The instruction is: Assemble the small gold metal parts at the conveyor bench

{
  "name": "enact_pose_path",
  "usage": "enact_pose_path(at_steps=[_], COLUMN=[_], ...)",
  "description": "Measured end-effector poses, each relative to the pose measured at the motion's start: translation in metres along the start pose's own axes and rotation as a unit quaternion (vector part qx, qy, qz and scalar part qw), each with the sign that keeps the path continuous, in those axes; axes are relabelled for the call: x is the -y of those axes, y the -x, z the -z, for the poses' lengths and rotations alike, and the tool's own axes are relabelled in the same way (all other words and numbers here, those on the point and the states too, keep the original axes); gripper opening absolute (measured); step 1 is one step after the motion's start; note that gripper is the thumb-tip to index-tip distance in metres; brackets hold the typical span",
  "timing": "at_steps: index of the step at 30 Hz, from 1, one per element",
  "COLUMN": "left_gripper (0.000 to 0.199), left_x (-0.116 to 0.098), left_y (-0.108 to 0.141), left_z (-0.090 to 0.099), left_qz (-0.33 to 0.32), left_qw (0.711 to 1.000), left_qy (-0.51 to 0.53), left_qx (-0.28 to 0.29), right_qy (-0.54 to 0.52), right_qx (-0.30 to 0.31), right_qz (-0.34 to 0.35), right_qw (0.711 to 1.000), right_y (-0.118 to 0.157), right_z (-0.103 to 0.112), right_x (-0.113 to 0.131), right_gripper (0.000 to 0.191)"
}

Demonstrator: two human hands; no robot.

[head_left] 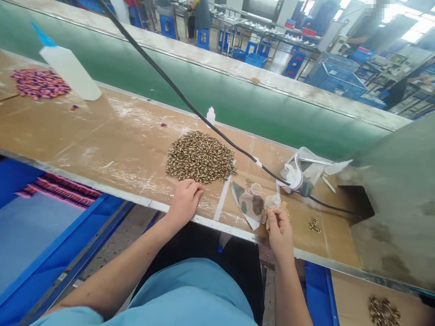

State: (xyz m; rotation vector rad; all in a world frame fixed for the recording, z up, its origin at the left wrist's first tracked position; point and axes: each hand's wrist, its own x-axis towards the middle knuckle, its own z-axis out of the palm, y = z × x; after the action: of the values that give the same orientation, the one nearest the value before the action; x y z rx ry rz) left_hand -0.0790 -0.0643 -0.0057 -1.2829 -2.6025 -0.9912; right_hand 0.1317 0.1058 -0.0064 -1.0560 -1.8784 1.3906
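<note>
A large pile of small gold-and-dark pieces (200, 156) lies on the brown-covered bench (102, 145). My left hand (186, 199) rests at the pile's near edge with its fingers bent together; whatever is between the fingertips is too small to make out. Farther right, my right hand (280, 226) is pinched, and its fingertips hide what they hold. Beside it lie a cloth or bag with dark patches (250, 206), a clear round lid (272, 201) and a few small beige pieces (284, 209). A small cluster of gold-and-dark pieces (315, 225) lies to the right of that hand.
A black cable (176, 93) crosses above the bench. Behind the pile stands a small white bottle (210, 116). A large bottle (73, 72) and purple-orange pieces (41, 83) are at the left. A clear container (302, 170) stands right, near a grey panel (397, 203). Blue trays flank the bench.
</note>
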Motion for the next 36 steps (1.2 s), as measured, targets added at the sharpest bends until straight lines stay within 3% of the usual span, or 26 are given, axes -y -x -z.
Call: enact_pose_path(at_steps=[7,12,14,18,22,26,29,36], left_gripper=[0.016,0.010,0.009,0.007,0.010,0.016,0.018,0.018], left_x=[0.000,-0.018,-0.036,-0.078,-0.103,-0.104,-0.101,-0.100], left_y=[0.008,0.005,0.004,0.002,0.001,-0.001,-0.002,-0.002], left_z=[0.002,0.000,-0.008,-0.036,-0.058,-0.062,-0.060,-0.066], left_qz=[-0.019,0.033,0.049,0.052,0.106,0.176,0.201,0.216], left_qw=[1.000,0.989,0.966,0.874,0.781,0.725,0.702,0.695], left_qy=[0.016,0.146,0.251,0.457,0.563,0.597,0.603,0.599], left_qx=[-0.009,-0.009,0.027,0.157,0.247,0.296,0.320,0.335], right_qy=[-0.090,-0.079,-0.060,0.086,0.265,0.367,0.404,0.477], right_qx=[0.024,0.019,0.014,-0.024,-0.069,-0.067,-0.050,-0.030], right_qz=[-0.049,-0.032,-0.018,0.067,0.186,0.237,0.283,0.357], right_qw=[0.994,0.996,0.998,0.994,0.944,0.897,0.869,0.803], right_y=[-0.003,-0.001,0.000,-0.003,-0.012,-0.025,-0.035,-0.048], right_z=[0.004,0.003,0.004,0.015,0.032,0.041,0.044,0.044], right_x=[-0.001,0.001,0.001,0.001,0.004,0.011,0.016,0.021], right_gripper=[0.043,0.043,0.042,0.035,0.027,0.025,0.022,0.024])
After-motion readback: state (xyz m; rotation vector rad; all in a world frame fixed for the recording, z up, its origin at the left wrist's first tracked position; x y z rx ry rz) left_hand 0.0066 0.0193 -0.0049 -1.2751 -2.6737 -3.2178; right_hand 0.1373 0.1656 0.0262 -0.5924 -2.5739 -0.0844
